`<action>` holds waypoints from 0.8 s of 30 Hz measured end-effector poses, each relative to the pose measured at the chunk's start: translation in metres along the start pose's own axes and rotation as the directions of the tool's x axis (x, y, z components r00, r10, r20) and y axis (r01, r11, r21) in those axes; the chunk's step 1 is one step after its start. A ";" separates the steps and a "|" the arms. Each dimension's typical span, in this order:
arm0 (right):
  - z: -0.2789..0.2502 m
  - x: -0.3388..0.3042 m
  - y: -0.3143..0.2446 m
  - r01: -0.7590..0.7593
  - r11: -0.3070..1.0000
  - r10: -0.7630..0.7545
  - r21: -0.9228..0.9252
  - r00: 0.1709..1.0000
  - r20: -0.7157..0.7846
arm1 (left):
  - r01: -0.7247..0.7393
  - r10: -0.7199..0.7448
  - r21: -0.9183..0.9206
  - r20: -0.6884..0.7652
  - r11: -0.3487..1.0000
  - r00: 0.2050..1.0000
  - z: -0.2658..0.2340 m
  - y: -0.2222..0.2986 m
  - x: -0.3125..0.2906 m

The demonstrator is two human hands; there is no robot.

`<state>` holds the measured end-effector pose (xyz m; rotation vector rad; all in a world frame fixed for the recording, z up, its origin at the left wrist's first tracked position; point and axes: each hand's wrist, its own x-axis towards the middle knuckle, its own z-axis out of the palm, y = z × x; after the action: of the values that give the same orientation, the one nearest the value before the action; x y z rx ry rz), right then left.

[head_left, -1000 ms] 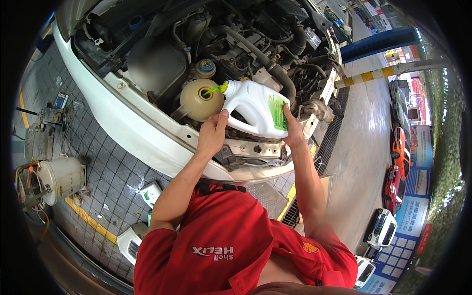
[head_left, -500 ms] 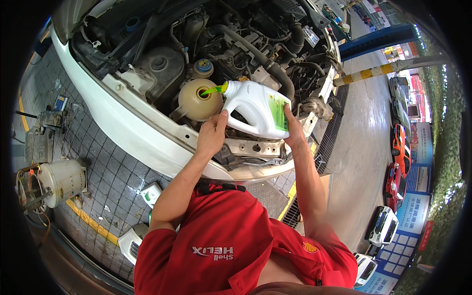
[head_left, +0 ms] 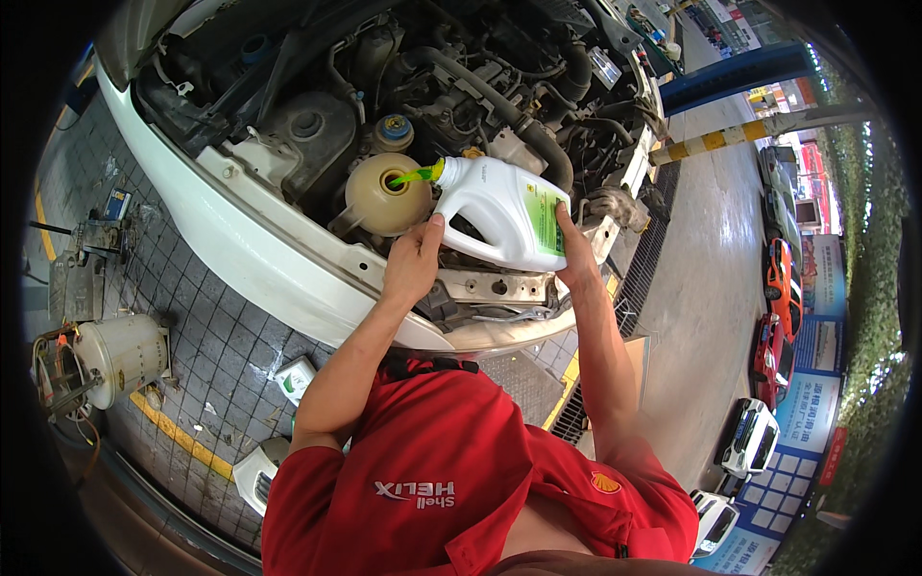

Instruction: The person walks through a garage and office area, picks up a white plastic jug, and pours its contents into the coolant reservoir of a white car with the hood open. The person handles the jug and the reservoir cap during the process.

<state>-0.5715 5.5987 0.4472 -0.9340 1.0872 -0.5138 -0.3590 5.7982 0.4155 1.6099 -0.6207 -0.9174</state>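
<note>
Both my hands hold a white plastic jug (head_left: 499,197) with a green label, tipped on its side over an open engine bay. My left hand (head_left: 416,257) is closed on the jug near its handle. At the base end my right hand (head_left: 578,252) grips it, fingers partly hidden behind the jug. Bright yellow-green liquid (head_left: 413,176) streams from the jug's mouth into the open neck of a yellowed, round coolant expansion tank (head_left: 370,206). Just behind the tank sits a reservoir with a blue cap (head_left: 394,128).
Hoses and engine parts (head_left: 461,96) fill the bay beyond the white front edge of the car (head_left: 230,259). A cream metal tank (head_left: 125,355) and a white container (head_left: 295,379) stand on the tiled floor at left. A yellow-striped pole (head_left: 711,146) and parked cars (head_left: 783,288) are at right.
Liquid keeps running from the jug into the tank. Both hands hold the same grip, and the view has shifted very slightly.
</note>
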 end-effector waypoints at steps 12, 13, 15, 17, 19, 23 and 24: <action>-0.002 -0.001 -0.004 -0.017 1.000 0.016 -0.007 0.999 -0.033 | 0.005 -0.005 0.007 -0.015 1.000 1.000 0.000 0.006 -0.001; -0.002 -0.002 -0.003 -0.018 1.000 0.017 -0.009 0.999 -0.038 | -0.018 0.018 -0.009 -0.011 1.000 1.000 0.000 0.007 -0.002; -0.001 -0.003 -0.003 0.009 1.000 -0.009 0.003 1.000 -0.005 | 0.002 -0.002 0.010 -0.018 1.000 1.000 0.000 0.006 -0.001; -0.002 -0.003 -0.003 -0.018 1.000 0.018 -0.001 0.999 -0.032 | -0.005 0.006 0.007 -0.023 1.000 1.000 0.001 0.006 0.000; -0.002 -0.002 -0.004 -0.018 1.000 0.018 0.002 0.999 -0.032 | 0.006 -0.006 0.002 -0.026 1.000 1.000 0.001 0.006 0.001; -0.002 0.000 -0.006 -0.014 1.000 0.014 0.007 0.999 -0.031 | 0.004 -0.004 -0.003 -0.011 1.000 1.000 0.001 0.006 0.002; -0.002 -0.001 -0.006 -0.032 0.999 0.032 0.015 0.999 -0.030 | 0.010 -0.010 -0.005 -0.007 1.000 1.000 0.001 0.006 0.002</action>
<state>-0.5728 5.5957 0.4525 -0.8968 1.1230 -0.5107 -0.3583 5.7950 0.4212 1.6127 -0.6059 -0.9197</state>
